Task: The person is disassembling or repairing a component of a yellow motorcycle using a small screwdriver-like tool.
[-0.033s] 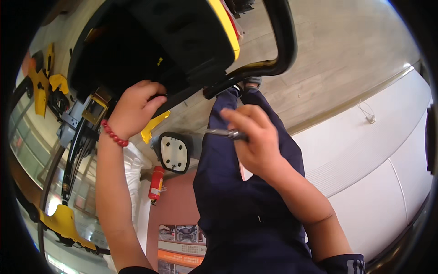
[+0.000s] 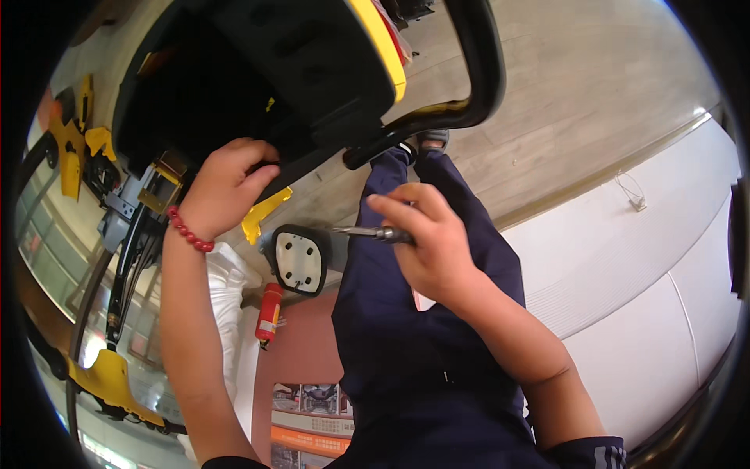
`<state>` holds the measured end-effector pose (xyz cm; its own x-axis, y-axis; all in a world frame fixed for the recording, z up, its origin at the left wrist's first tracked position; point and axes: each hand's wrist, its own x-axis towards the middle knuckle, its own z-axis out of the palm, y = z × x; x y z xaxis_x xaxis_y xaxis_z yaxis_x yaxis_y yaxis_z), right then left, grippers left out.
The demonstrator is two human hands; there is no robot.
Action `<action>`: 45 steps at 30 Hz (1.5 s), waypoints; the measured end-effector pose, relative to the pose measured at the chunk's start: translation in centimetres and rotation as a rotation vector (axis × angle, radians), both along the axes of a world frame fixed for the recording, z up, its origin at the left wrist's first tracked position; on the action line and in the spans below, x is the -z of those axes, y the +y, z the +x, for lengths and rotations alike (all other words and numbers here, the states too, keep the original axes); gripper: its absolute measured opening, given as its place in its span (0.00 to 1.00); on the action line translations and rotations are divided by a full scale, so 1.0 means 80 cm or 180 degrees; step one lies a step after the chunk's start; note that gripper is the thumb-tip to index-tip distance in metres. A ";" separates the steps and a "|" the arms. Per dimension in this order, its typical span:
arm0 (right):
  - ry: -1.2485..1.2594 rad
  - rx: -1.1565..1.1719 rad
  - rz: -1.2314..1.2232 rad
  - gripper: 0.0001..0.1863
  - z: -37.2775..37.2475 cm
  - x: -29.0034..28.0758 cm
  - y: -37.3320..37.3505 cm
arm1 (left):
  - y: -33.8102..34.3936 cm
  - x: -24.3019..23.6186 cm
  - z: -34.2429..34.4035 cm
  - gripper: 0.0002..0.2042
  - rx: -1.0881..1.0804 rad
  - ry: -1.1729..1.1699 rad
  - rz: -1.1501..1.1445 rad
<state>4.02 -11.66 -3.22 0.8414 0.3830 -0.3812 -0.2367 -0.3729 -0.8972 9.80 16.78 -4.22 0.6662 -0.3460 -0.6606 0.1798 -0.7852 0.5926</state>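
Observation:
My right hand (image 2: 430,238) is closed round the dark handle of a screwdriver (image 2: 363,232), whose silver shaft points left above my thigh. My left hand (image 2: 230,184), with a red bead bracelet (image 2: 189,231) at the wrist, bends over the near edge of a large black compartment (image 2: 344,129) with a yellow trim strip (image 2: 380,47). Its fingers curl with the thumb close by; the fingertips are lost against the dark interior, and what they hold cannot be made out. The screwdriver's tip is apart from the compartment.
A thick black bent tube (image 2: 488,66) stands right of the compartment. Below it lie a yellow panel piece (image 2: 266,213), a black-rimmed seat (image 2: 300,262) with a pale underside, and a red fire extinguisher (image 2: 269,314). More yellow parts (image 2: 71,156) lie at far left.
My right hand has shifted slightly left with the screwdriver, whose shaft shows more sharply. My left hand has stayed by the compartment edge, and the view has shifted a little.

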 end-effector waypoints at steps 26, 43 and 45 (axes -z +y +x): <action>0.0032 0.1291 0.0579 0.30 -0.035 0.036 0.112 | 0.007 -0.003 -0.003 0.09 -0.0390 0.0458 0.0393; -0.0192 0.3124 0.0951 0.11 0.006 0.082 0.015 | -0.159 0.014 0.006 0.36 0.0331 -0.2860 0.1524; -0.0434 0.3112 0.0865 0.11 0.008 0.088 0.023 | -0.163 0.013 0.003 0.34 0.0394 -0.2845 0.1555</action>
